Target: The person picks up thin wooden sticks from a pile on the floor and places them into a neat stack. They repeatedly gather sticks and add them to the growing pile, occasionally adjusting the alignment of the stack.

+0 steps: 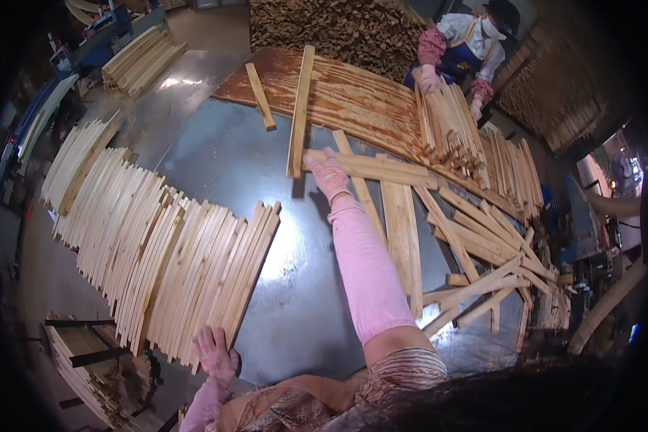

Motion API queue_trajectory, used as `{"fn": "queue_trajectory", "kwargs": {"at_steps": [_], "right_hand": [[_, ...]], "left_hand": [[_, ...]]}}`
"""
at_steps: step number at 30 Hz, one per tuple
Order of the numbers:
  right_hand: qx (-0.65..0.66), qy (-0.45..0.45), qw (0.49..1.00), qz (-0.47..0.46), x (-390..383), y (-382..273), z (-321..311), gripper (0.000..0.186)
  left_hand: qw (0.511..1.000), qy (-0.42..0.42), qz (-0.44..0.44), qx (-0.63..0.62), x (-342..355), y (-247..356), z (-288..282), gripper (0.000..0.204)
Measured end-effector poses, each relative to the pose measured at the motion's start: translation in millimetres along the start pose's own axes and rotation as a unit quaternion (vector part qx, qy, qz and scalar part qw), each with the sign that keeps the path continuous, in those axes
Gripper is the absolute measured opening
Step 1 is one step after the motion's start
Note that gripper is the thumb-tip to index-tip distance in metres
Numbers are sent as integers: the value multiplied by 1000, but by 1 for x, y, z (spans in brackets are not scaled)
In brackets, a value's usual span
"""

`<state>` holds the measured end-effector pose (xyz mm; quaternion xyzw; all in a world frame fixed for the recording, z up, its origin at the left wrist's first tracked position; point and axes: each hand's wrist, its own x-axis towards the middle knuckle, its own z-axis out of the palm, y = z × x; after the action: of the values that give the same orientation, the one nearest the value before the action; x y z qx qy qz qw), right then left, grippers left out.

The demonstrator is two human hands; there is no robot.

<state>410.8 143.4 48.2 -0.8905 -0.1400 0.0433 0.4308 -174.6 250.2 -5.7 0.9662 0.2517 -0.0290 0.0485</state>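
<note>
My right hand (329, 175), in a pink glove and sleeve, reaches far over the metal table (288, 302). Its fingers are closed round the left end of a wooden strip (389, 171) that points to the right. Just left of that hand, a longer wooden strip (302, 108) lies partly on a board. My left hand (216, 353) rests with fingers stretched out at the near ends of a row of wooden strips (194, 266), laid side by side on the left. Loose strips (482, 237) lie crossed over each other right of my right arm.
A worn reddish board (367, 93) spans the table's far side, with a short strip (261, 97) on it. At the far right a co-worker (464, 50) handles a bundle of strips (450, 129). Stacked wood (331, 32) stands behind; another stack (142, 61) lies far left.
</note>
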Motion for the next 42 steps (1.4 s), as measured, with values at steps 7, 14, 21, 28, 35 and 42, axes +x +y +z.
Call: {"fn": "queue_trajectory", "kwargs": {"at_steps": [7,14,21,28,35,42], "right_hand": [[-438,-76,889,-108,60,86,-61,88],[-519,-175,829,-116,81,106,-82,94],[-89,-457,880,91,-9,75,-90,54],[311,-415,814,261,-164,85,-45,37],[-129,-440,881,-118,-282,50,39,53],[-340,44,932,-113,-206,115,-67,55]], "left_hand": [[999,31,4,-25,-15,-7,-5,83],[999,24,9,-24,-15,-10,-13,83],[800,-91,-23,-593,110,138,-37,61],[656,-272,-113,-695,154,207,6,73],[981,-140,-56,-121,56,143,-25,64],[950,-91,-135,-267,16,110,2,60]]}}
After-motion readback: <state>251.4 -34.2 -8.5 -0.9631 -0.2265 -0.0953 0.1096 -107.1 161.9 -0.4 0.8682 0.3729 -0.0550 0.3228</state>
